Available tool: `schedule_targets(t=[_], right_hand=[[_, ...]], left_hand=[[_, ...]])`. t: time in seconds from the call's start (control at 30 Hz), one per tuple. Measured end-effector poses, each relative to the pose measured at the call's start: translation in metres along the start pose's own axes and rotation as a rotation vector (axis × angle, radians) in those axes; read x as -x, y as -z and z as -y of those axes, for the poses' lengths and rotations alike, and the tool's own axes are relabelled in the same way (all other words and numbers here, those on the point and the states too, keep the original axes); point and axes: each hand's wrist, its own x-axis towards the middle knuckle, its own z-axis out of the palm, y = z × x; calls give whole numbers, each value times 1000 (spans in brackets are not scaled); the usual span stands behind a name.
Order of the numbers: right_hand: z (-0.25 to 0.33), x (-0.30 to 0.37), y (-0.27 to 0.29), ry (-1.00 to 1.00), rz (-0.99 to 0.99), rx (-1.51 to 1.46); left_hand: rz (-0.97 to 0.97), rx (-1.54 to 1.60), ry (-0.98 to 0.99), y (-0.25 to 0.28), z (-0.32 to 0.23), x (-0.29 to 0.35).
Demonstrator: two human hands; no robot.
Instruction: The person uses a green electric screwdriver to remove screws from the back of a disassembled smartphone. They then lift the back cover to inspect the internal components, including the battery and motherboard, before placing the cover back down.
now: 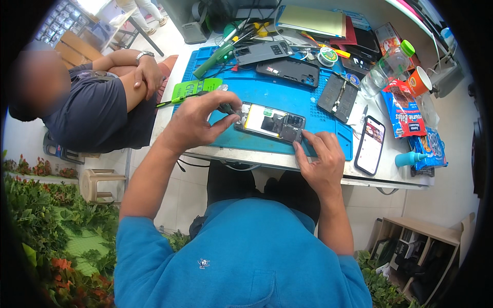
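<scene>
An opened phone (264, 123) lies on the blue work mat (236, 92), its inside facing up with a pale battery area, dark boards and a camera cluster at the right end. My left hand (197, 123) pinches a small dark tool (225, 108) over the phone's left end; fingers hide most of it, so I cannot tell its exact kind. At the opposite end, my right hand (322, 156) rests at the phone's corner, with thumb and forefinger gripping its edge.
Behind the phone lie a grey phone back (264, 51), a dark phone frame (287, 72), another phone part (337, 96) and a solder spool (327, 56). A lit phone (370, 145), snack packets (403, 110) and a bottle (387, 69) stand right. A seated person (102, 102) is left.
</scene>
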Motion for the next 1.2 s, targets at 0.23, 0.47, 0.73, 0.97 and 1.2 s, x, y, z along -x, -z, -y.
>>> schedule_targets(t=[0.23, 0.47, 0.73, 0.97, 1.2], right_hand=[[0, -1, 1, 6, -8, -2], [1, -1, 1, 6, -8, -11], [0, 1, 3, -6, 11, -5], [1, 1, 3, 0, 4, -1], [0, 0, 2, 11, -3, 3]], left_hand=[[395, -301, 234, 37, -25, -44], [397, -463, 284, 27, -33, -49], [451, -261, 135, 29, -29, -52], [467, -272, 88, 32, -24, -53], [409, -347, 275, 26, -31, -53]])
